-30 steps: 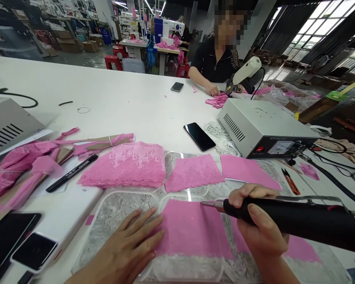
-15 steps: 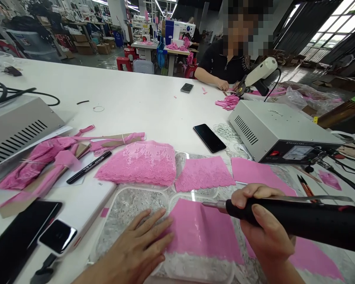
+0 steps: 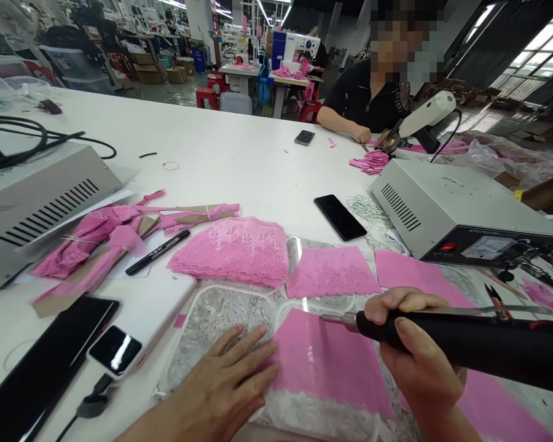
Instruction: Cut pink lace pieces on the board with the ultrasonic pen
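- Because the smooth pink panel [image 3: 338, 371] looks thin and limp, it should be light and apt to crease or slide; it lies on a mottled grey surface [image 3: 225, 307], best taken by a corner or side edge.
- Fingers a little apart, the left hand [image 3: 228, 380] rests palm down, fingertips over the panel's left edge.
- Wrapped around a black handheld tool [image 3: 493, 341], the right hand [image 3: 419, 362] grips near its front; the thick barrel seems rigid, probably the heavier item, and is the part to grasp.
- Its metal tip [image 3: 338, 318] is at the panel's upper part; whether it presses, I cannot tell.
- Just beyond lie a lace pile [image 3: 237, 252] and a smaller lace piece [image 3: 334, 273].
- Farther out: a phone [image 3: 340, 217], a grey metered box [image 3: 451, 196] and a co-worker [image 3: 364, 101].
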`<state>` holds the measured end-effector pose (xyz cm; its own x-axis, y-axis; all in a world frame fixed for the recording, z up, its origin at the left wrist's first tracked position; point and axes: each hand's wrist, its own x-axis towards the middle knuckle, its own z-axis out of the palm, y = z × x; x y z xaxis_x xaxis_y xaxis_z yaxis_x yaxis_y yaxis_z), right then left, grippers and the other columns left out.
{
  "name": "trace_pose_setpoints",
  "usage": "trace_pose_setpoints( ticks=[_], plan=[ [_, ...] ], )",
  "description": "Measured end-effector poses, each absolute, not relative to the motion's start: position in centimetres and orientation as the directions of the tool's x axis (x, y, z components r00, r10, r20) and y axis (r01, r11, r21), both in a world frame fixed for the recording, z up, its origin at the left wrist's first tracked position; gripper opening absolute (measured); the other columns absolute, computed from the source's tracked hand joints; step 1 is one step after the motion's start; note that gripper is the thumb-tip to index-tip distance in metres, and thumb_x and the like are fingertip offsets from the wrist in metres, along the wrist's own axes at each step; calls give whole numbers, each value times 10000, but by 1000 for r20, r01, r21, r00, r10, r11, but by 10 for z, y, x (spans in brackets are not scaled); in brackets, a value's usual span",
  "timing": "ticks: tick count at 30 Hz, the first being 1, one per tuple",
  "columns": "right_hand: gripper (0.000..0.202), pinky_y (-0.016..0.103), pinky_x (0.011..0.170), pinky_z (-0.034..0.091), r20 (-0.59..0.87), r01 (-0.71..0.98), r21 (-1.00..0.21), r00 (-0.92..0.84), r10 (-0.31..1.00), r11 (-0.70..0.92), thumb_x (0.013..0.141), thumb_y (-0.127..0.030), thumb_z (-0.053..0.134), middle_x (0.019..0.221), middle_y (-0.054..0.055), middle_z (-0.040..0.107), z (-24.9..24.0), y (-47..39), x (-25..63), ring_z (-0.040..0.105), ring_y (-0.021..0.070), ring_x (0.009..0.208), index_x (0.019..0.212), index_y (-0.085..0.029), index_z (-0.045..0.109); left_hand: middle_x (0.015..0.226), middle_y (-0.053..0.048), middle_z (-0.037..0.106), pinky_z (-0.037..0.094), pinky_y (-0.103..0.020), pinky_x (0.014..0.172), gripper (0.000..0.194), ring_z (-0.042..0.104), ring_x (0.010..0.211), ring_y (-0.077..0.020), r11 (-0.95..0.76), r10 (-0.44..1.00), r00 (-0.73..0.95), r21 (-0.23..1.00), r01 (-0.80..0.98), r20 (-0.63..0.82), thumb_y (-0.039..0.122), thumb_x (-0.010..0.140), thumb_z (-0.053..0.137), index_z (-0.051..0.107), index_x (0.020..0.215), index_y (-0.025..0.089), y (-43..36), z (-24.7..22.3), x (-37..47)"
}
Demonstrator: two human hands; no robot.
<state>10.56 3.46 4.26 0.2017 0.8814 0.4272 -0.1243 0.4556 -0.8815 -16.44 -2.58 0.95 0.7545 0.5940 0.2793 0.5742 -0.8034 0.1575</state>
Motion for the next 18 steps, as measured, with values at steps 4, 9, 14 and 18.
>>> trace_pose_setpoints(
  ticks=[4,9,14,18],
  plan=[
    [128,320,553,537,388,-176,-886,223,894,429,764,-120,588,811,7,533,44,33,101,565,136,620,855,-209,605,1397,-43,566,425,-473,1090,329,473,1341,-264,-786,619,755,174,594,219,160,976,464,580,1282,194,-34,13,-167],
    [113,315,569,533,360,-263,-888,111,926,376,779,-141,607,826,4,533,45,31,82,562,124,612,869,-208,613,1425,-43,539,398,-469,1117,364,441,1367,-267,-751,660,726,196,630,193,177,956,507,553,1317,198,-47,12,-174],
    [92,319,584,533,368,-258,-893,55,928,369,805,-175,629,829,-1,535,44,32,67,574,124,623,884,-217,609,1416,-49,548,368,-470,1134,360,444,1364,-266,-738,675,698,242,630,241,167,941,531,561,1299,191,-53,7,-177],
    [103,321,562,537,386,-245,-891,39,922,383,805,-160,627,829,3,541,43,33,65,575,128,618,891,-216,611,1374,-67,583,369,-477,1125,341,473,1336,-277,-737,676,677,274,618,290,152,929,534,577,1268,169,-52,6,-176]
  ],
)
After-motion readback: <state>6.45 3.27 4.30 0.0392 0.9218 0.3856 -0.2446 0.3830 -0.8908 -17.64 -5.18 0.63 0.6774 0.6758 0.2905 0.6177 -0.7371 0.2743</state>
